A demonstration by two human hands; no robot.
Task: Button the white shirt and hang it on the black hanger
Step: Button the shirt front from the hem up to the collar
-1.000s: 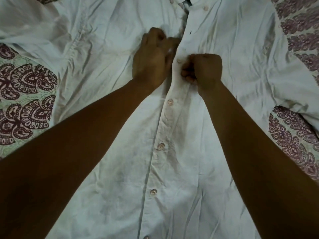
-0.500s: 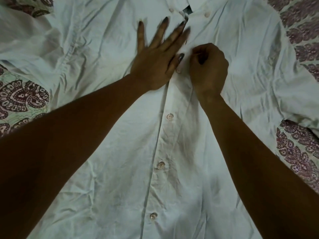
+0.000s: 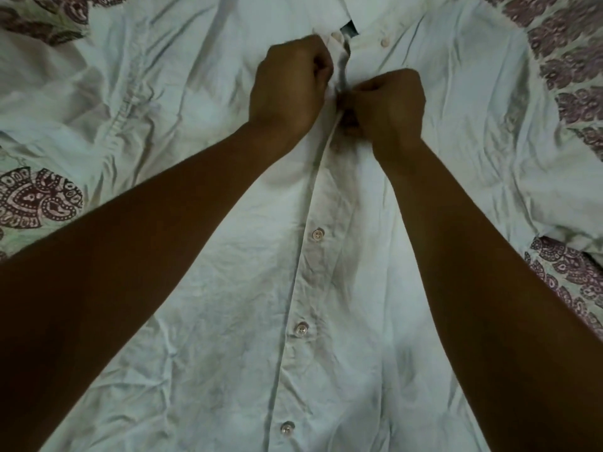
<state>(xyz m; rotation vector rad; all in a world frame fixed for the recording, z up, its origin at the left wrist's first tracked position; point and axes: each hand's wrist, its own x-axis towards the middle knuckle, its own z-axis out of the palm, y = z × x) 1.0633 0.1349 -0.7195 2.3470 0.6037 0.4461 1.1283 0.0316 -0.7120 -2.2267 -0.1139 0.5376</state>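
The white shirt [image 3: 202, 321] lies flat and face up, its collar at the top of the head view. Three buttons down the placket sit fastened, the nearest to my hands being a pale button [image 3: 317, 235]. My left hand [image 3: 290, 89] is curled and pinches the left placket edge just under the collar. My right hand [image 3: 388, 106] is curled too, pinching the right placket edge beside it. The two hands nearly touch over the gap. A collar button [image 3: 385, 42] shows above my right hand. The black hanger is not in sight.
A patterned cloth [image 3: 36, 197] with maroon motifs lies under the shirt and shows at the left, at the right [image 3: 574, 275] and in the top corners. A small dark spot [image 3: 347, 29] shows at the collar opening.
My left hand, flat with straight fingers half a second ago, has curled onto the placket edge. Both hands have moved up toward the collar, and the view has shifted with them.
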